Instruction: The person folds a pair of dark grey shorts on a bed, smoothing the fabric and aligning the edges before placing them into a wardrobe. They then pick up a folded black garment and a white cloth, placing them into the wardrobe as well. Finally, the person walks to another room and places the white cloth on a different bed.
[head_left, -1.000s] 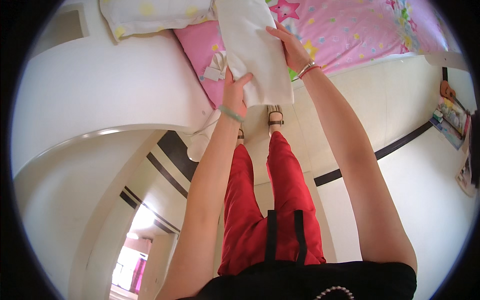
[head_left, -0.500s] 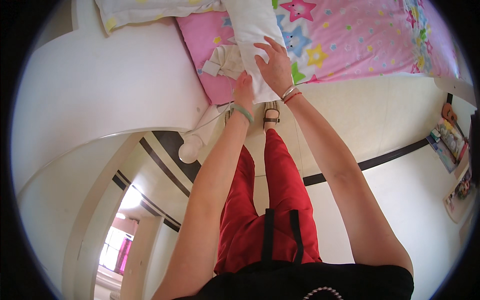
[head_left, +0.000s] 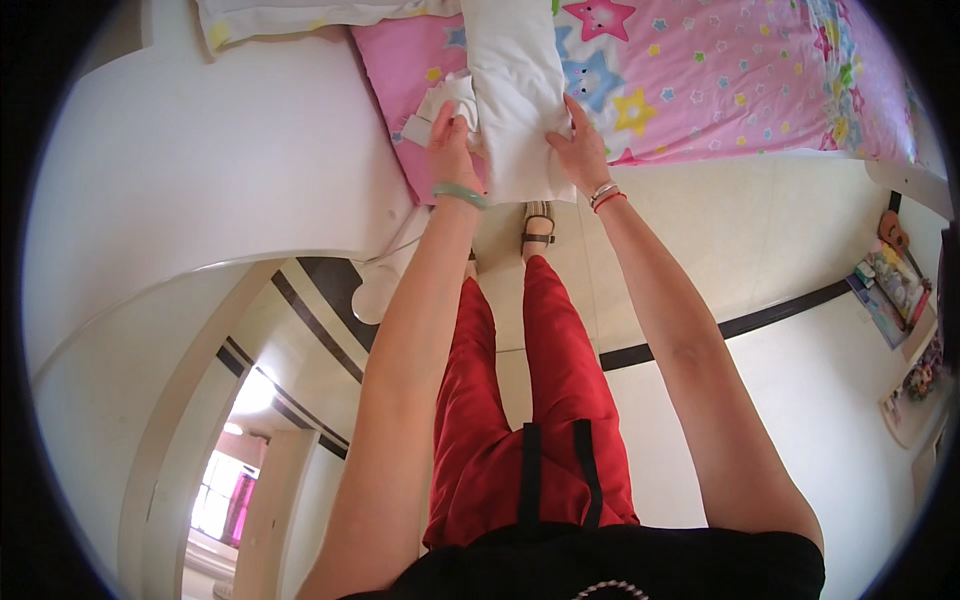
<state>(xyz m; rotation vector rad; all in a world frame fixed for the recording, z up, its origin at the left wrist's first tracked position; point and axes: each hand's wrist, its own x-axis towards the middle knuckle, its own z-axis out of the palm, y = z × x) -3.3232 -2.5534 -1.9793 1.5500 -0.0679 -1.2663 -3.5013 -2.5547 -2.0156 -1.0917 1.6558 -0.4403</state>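
- Your left hand [head_left: 452,140] is pinched shut on the left edge of the white pillow [head_left: 518,95], thumb and fingers gathering crumpled white fabric there; a green bangle [head_left: 460,194] sits on that wrist.
- Your right hand [head_left: 578,150] lies spread and flat against the pillow's right edge, fingers open, pressing rather than gripping; thin bracelets [head_left: 604,194] ring the wrist.
- The pillow lies between your two hands and runs away from you: its long axis points from the near end at the bed's edge toward the far side of the bed. Both hands sit at its near end, about equally close, one on each side.
- The pillow looks plain white, soft and puffy, narrow and long, with loose cloth bunched at its left side near your left hand.
- It rests on the pink star-patterned sheet [head_left: 720,80] of the bed, near the bed's near edge.
- Farther left is the white curved bed frame [head_left: 220,170]; a second pale pillow [head_left: 300,12] lies at the far left.
- Below your arms, your red trousers [head_left: 545,400] and a sandalled foot [head_left: 537,225] stand on the pale floor [head_left: 700,250].
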